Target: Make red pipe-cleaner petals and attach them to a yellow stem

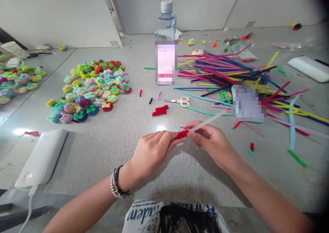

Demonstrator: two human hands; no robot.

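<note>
Low over the table, my left hand (155,149) pinches a short bundle of red pipe cleaner (182,134) at its left end. Pressed close against its other end is my right hand (212,138), thumb and fingers closed on a whitish pipe cleaner strip (209,120) that slants up to the right. Where the strip meets the red piece is hidden by the fingers. Just beyond my hands lie more short red pipe cleaner pieces (160,111) and a small pair of scissors (183,102) with pale handles.
Finished fuzzy pipe cleaner pieces (96,83) cluster at left. Loose coloured pipe cleaners (213,66) spread at right, with a blurred flat object (248,104) on them. A blurred phone-like screen (166,63) stands before a bottle (166,22). A white power bank (42,157) lies front left.
</note>
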